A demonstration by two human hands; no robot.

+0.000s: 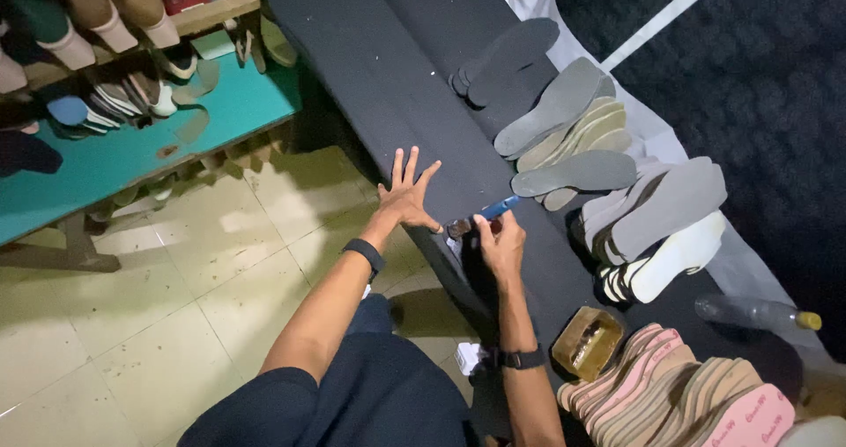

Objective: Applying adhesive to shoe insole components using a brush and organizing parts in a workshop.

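On the black sheet [397, 68], the left hand [407, 199] presses flat, fingers spread, while the right hand [499, 243] beside it pinches a blue-handled cutter [486, 214], the cut seemingly just begun.

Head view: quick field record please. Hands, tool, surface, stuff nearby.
left hand: flat, fingers spread, pressing on the black sheet
right hand: gripping a blue-handled tool at the sheet's edge
right of hands: grey insoles fanned in overlapping rows
lower right: pink and tan insoles, amber container, clear plastic bottle
upper left: teal bench with shoe parts
floor: pale tiles
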